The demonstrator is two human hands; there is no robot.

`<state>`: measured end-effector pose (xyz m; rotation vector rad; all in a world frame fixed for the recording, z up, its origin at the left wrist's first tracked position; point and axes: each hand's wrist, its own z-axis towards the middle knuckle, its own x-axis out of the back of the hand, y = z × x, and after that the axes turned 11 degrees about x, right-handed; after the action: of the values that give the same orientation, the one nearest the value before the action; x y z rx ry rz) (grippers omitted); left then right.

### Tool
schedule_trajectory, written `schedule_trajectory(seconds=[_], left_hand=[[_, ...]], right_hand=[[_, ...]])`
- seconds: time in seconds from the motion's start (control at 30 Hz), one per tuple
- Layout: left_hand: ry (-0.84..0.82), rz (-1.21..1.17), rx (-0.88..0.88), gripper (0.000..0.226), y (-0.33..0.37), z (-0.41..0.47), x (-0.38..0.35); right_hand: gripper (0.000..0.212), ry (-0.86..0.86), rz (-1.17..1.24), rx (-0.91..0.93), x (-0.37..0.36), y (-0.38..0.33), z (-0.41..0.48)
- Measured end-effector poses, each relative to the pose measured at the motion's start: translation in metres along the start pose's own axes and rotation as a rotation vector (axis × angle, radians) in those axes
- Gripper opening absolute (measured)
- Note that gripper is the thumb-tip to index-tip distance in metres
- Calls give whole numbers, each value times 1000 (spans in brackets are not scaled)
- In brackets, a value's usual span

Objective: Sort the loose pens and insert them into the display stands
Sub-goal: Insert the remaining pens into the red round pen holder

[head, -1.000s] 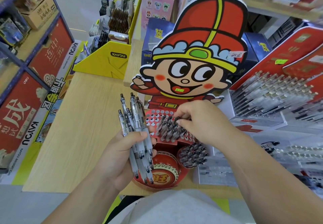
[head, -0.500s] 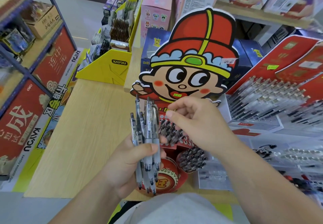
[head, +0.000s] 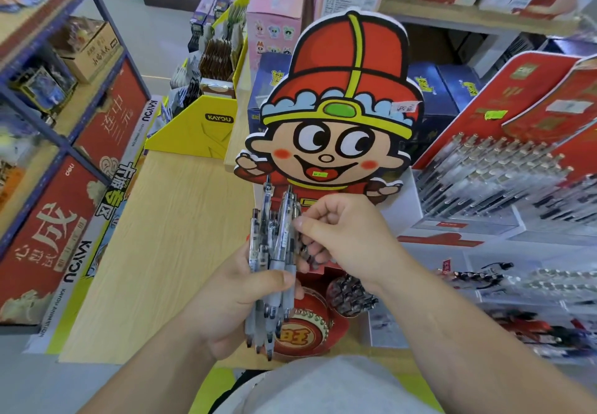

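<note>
1. One bundle of clear-barrelled plastic pens, perhaps seven though blur prevents a firm count, stands upright before one red cartoon-boy cardboard display stand on a pale wooden table.
2. The left hand wraps tightly round the bundle's lower half.
3. The right hand, fingers curled, pinches the rightmost pen near its top.
4. One round red cup at the stand's foot holds dark pens.
</note>
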<state>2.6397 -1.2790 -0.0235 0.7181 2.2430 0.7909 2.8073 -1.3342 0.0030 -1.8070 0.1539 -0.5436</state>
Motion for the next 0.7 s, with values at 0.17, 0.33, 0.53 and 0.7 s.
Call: schedule_trajectory(seconds=[0.17, 0.33, 0.53, 0.7], left_hand=[[-1, 6, 2, 35, 0, 1, -3], [-35, 42, -13, 45, 4, 2, -1], [-18, 63, 0, 25, 6, 4, 3], [29, -53, 14, 25, 8, 6, 1]], right_hand=[[16, 24, 43, -9, 2, 1, 1], [40, -85, 65, 48, 12, 0, 1], [30, -38, 195, 20, 18, -4, -1], [18, -1, 370, 7, 32, -12, -6]])
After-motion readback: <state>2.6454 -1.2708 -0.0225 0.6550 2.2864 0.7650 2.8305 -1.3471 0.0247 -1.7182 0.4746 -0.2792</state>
